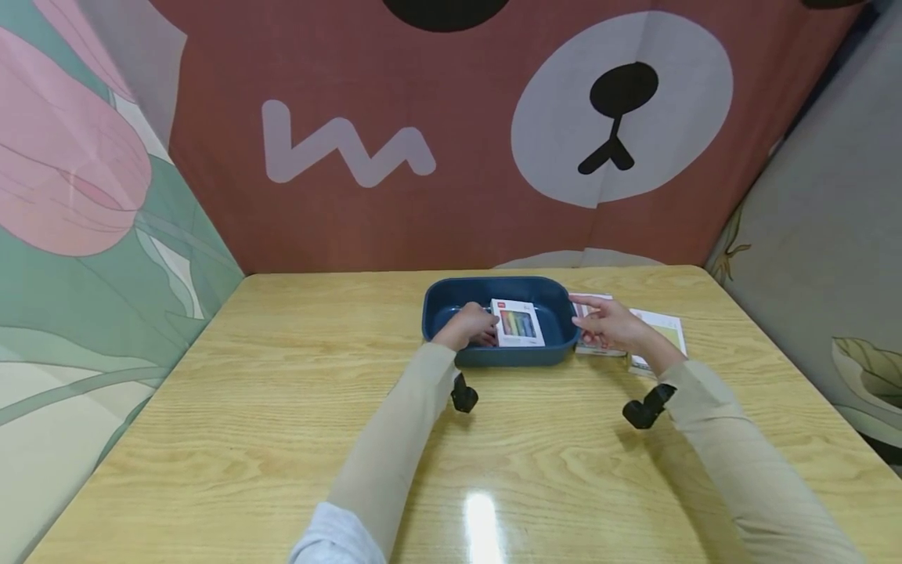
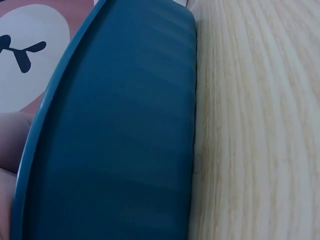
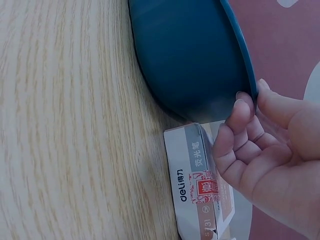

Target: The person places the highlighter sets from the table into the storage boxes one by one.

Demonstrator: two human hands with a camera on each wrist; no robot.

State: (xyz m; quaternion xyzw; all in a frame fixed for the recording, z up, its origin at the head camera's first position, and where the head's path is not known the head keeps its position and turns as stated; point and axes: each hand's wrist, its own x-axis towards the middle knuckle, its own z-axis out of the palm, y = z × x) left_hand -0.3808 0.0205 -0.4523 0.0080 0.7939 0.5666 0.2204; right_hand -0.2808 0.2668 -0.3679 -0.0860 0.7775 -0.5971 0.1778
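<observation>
While the left hand (image 1: 469,326) reaches into the blue tub (image 1: 514,357) from its 8 o'clock side, the right hand (image 1: 615,323) pinches the rim at 3 o'clock between thumb and fingers. One white box with a rainbow-striped print (image 1: 518,323) lies inside the tub, slightly to the 3 o'clock side of centre. The left fingers are at the 9 o'clock edge of this box; whether they pinch or merely touch it cannot be told. Two boxes are outside, on the worktop (image 1: 352,439): the deli highlighter box (image 3: 192,175), just beside the tub at 3 o'clock, and a white box with a yellow-green panel (image 1: 669,327), farther out between 3 and 4 o'clock. Judged from this layout, filling of the tub is partial: one box is in, although its release is unconfirmed, and the two outside appear to remain.
</observation>
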